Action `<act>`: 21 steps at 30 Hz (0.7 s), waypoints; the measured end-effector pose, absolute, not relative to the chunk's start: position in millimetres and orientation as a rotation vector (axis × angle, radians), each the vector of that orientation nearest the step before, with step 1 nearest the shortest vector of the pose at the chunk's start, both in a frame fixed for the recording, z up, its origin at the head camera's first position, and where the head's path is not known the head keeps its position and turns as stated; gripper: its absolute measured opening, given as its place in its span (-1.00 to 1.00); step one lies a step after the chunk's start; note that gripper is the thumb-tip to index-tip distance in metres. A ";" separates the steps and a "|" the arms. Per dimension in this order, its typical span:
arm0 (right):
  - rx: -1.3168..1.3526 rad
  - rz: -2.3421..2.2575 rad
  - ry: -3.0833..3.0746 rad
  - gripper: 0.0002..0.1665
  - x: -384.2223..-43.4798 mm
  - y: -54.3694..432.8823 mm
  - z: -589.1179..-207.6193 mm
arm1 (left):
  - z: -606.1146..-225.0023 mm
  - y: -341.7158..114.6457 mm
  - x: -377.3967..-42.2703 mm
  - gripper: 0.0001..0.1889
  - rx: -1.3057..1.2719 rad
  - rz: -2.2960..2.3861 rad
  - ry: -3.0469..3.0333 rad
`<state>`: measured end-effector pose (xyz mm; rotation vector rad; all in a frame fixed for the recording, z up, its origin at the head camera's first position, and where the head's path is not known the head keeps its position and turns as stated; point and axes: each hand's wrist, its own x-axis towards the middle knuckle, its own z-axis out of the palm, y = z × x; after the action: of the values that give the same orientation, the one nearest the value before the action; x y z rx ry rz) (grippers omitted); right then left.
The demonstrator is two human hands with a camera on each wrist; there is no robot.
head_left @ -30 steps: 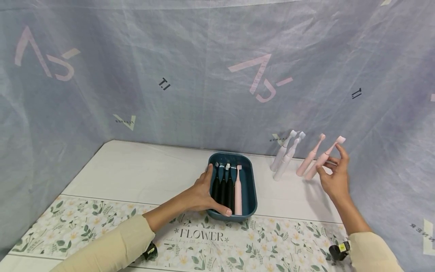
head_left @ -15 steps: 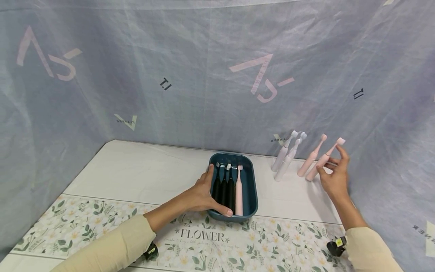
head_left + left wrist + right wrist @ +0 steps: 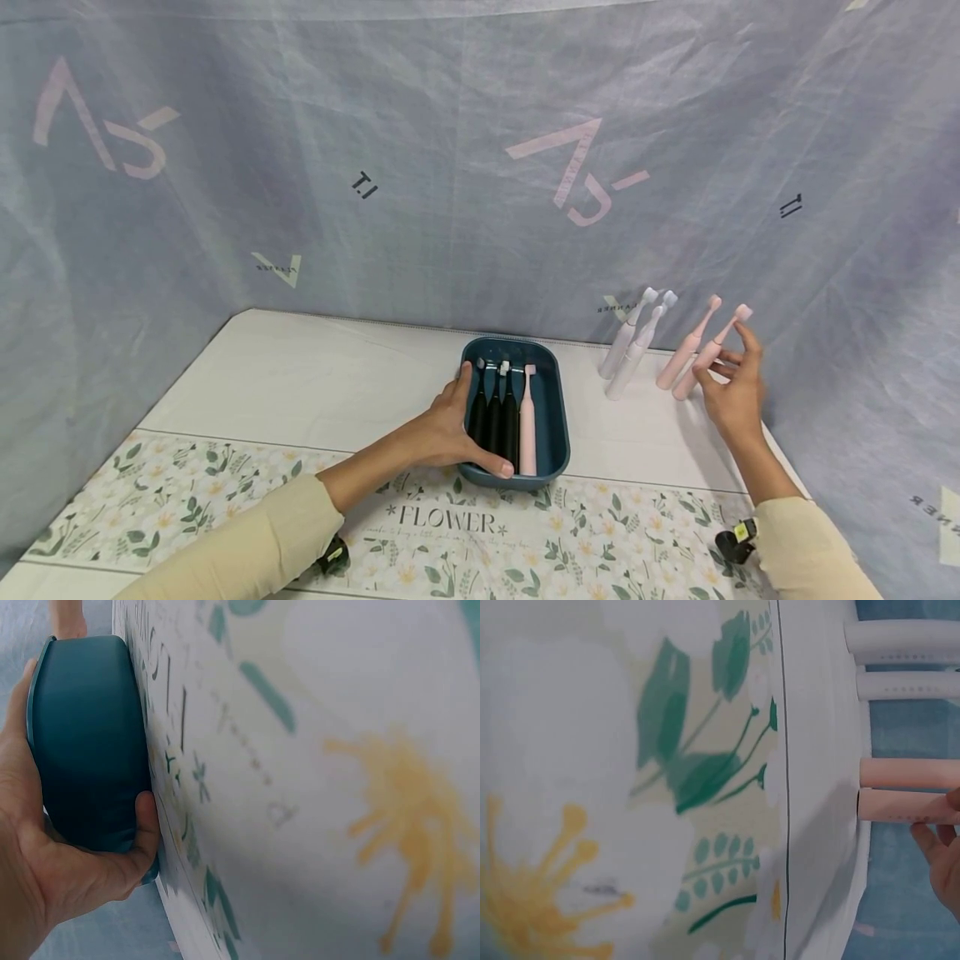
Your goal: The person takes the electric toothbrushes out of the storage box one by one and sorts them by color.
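Observation:
My left hand (image 3: 450, 429) grips a dark teal tray (image 3: 553, 408), its fingers along the left side and the thumb at the front edge. Inside the tray lie several black electric toothbrushes (image 3: 510, 421) and, to their right, one pink electric toothbrush (image 3: 527, 433). To the right of the tray, my right hand (image 3: 738, 396) pinches another pink electric toothbrush (image 3: 697, 371), which stands on the table. Close on its left stands a third pink toothbrush (image 3: 677, 364). The right wrist view shows the held toothbrush (image 3: 896, 806) with fingertips against its handle.
White electric toothbrushes (image 3: 628, 371) stand upright between the tray and the pink pair. A grey-blue curtain (image 3: 420, 167) hangs behind the table and along its sides. A flower-patterned mat (image 3: 600, 533) covers the front of the white table (image 3: 315, 375).
My right hand has shifted slightly left, and the top of the pink toothbrush it holds has come nearer to the one beside it. The left hand and tray stay put.

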<state>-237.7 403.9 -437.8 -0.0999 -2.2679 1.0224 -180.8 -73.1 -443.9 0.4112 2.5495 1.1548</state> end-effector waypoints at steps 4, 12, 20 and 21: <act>-0.104 1.005 -2.267 0.14 -238.4 403.2 -437.6 | -443.2 -73.4 -180.7 0.84 0.409 1.154 2.548; -0.107 1.028 -2.255 0.15 -238.0 402.9 -437.8 | -443.8 -73.9 -181.1 0.84 0.400 1.161 2.544; -0.107 1.056 -2.242 0.14 -237.5 404.2 -440.4 | -444.2 -74.1 -180.7 0.83 0.419 1.160 2.548; -0.113 1.059 -2.244 0.15 -237.2 404.2 -440.7 | -444.3 -74.1 -180.6 0.83 0.421 1.160 2.547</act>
<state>-237.2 404.2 -440.7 -0.1128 -2.2437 1.0594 -180.6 -74.1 -444.3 0.4209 2.5474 1.1600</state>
